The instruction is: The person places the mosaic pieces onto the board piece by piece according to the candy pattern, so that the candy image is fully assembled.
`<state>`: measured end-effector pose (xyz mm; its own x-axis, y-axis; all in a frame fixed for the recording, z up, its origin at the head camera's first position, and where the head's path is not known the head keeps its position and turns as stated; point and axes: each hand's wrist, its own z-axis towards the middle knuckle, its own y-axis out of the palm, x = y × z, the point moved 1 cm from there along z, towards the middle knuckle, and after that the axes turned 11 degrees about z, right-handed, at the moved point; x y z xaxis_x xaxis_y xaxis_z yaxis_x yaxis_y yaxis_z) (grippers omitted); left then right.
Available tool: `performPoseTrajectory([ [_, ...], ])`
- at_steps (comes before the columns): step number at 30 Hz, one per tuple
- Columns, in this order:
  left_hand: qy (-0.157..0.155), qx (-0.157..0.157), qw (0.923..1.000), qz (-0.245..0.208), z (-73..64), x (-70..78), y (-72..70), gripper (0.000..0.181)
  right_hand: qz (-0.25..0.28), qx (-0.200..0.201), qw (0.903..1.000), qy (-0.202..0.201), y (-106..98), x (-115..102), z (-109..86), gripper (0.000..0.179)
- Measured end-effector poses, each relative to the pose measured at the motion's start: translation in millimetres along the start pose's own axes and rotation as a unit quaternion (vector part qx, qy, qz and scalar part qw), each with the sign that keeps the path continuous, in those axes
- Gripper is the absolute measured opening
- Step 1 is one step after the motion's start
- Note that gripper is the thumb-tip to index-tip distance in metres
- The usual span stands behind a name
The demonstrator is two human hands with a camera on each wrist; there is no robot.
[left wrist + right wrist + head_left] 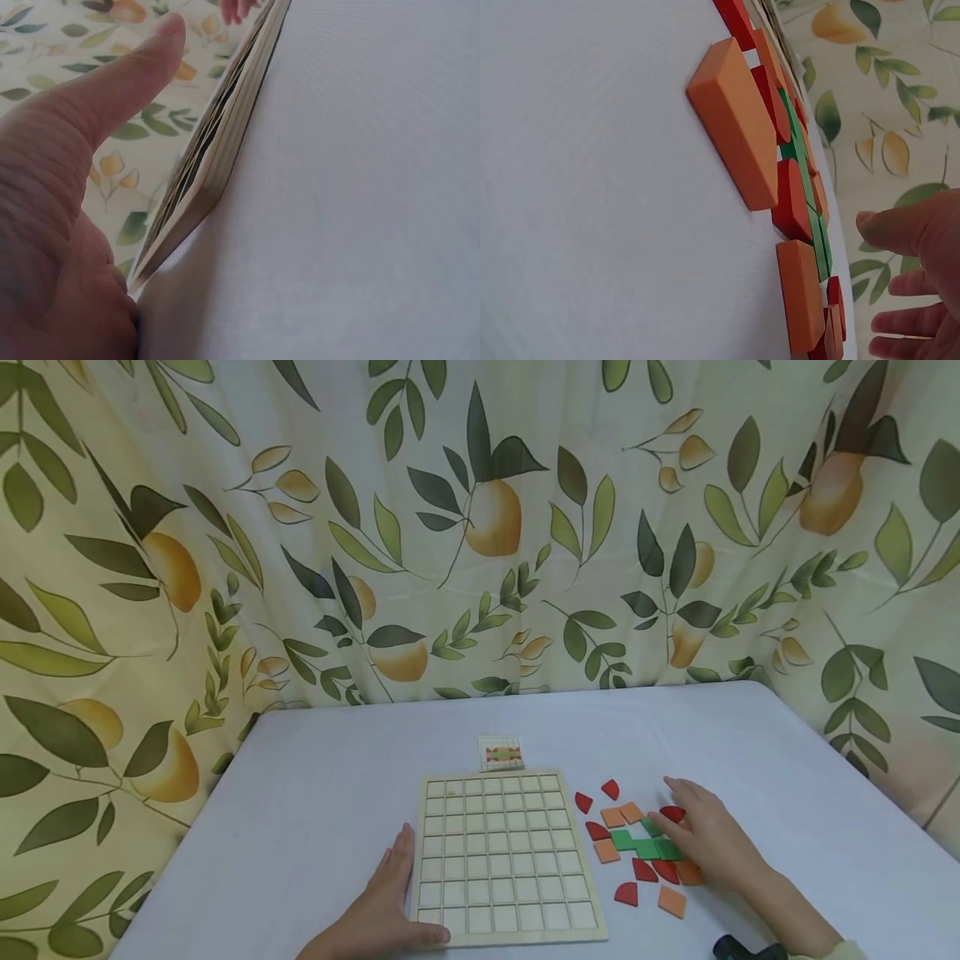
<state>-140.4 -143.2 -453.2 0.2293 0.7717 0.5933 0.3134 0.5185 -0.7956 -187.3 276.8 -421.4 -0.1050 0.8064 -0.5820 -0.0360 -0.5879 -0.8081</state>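
Note:
A pale wooden grid board (491, 866) with square cells lies on the white table, its cells bare. My left hand (380, 902) lies along the board's left side, thumb at the near left corner and fingers stretched along the edge. To the right of the board are scattered several green squares (647, 848), orange squares (672, 902) and red quarter-circle pieces (626, 893). Over the right part of these pieces hovers my right hand (708, 831), its fingers extended and nothing held; it covers some pieces. In the right wrist view its thumb and fingers are spread apart.
A small card (501, 753) with a coloured pattern on a grid rests at the board's far edge. A black object (748, 948) shows beside the right forearm at the bottom. Leaf-and-fruit patterned curtains (480, 527) hang behind the table (315, 793) and along both sides.

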Motion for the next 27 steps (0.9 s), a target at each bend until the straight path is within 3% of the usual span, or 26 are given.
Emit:
performPoseTrajectory([
  [19,0.054,0.026,0.9968,0.053,0.9,-2.2,2.4,0.132,0.026,0.020,0.9974,0.065,-9,12,-7.2,0.052],
  [27,0.041,0.023,0.9971,0.060,2.3,-1.9,1.7,0.127,0.025,0.025,0.9971,0.067,-8,10,-1.8,0.048],
])
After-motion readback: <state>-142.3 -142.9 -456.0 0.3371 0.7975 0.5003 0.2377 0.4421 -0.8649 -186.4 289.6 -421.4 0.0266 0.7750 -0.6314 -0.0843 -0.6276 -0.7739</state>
